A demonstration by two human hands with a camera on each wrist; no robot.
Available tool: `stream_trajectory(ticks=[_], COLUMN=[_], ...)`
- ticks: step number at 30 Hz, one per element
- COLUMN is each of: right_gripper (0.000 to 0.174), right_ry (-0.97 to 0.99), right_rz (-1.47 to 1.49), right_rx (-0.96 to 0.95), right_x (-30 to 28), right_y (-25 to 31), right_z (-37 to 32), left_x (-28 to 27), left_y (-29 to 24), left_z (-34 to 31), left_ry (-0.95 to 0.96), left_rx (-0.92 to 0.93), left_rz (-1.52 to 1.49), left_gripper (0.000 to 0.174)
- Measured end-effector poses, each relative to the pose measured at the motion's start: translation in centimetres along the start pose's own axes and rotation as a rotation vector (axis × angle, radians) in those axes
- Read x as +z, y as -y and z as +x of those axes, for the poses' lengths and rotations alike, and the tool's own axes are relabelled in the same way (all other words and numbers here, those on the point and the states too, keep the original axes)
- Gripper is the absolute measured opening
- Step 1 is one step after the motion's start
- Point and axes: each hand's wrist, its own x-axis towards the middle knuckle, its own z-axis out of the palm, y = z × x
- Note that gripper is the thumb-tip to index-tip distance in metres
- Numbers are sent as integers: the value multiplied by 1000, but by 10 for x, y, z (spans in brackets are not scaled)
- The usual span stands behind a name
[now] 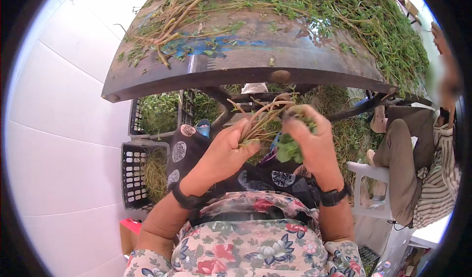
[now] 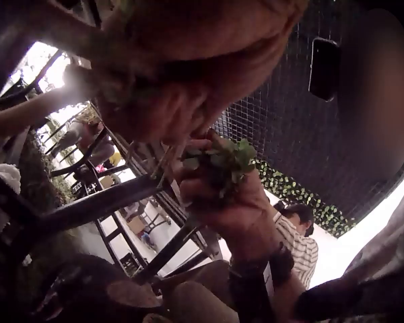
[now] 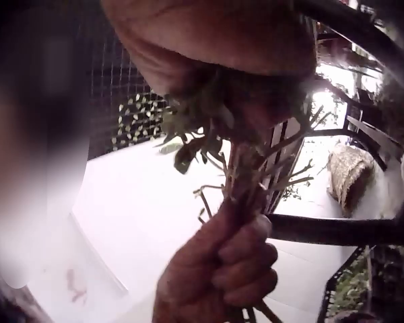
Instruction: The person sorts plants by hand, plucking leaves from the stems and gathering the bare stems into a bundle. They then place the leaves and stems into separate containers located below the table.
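Over the lap, the left hand (image 1: 227, 150) grips a bundle of thin reddish-brown stems (image 1: 260, 122). In the right wrist view that hand (image 3: 215, 266) has its fingers curled round the stems (image 3: 246, 168), whose bare side twigs stick out. Close by on the right, the right hand (image 1: 314, 142) holds leafy green tops (image 1: 289, 149) at the other side of the bundle, fingers bent round them. The left wrist view has the right hand (image 2: 232, 208) with green leaves (image 2: 225, 161) between its fingers.
A wooden table (image 1: 236, 75) heaped with green stems (image 1: 339, 6) stands in front. Black crates (image 1: 135, 171) with plants are at the left, beside a white wall (image 1: 64, 129). A white plastic stool (image 1: 368, 191) and a seated person in striped clothing (image 1: 435, 188) are at the right.
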Motion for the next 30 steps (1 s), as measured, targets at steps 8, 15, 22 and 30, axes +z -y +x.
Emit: stream_trajectory(ticks=[8,15,22,30], right_gripper=[21,20,20,17], right_ry=[73,-56,-37,-97], right_rz=[-30,132,-649,830], right_rx=[1,111,-458,112], right_x=[4,-15,3,-40], right_y=[-3,-2,-11,-32], right_z=[-6,-6,2,15], left_x=[5,6,12,7], left_y=[-9,-12,-6,-19], left_z=[2,1,3,8], left_ry=[-12,104,53,77], left_rx=[-73,-192,-43,-123], left_rz=[-91,-400,-30,-311], left_gripper=[33,39,34,33])
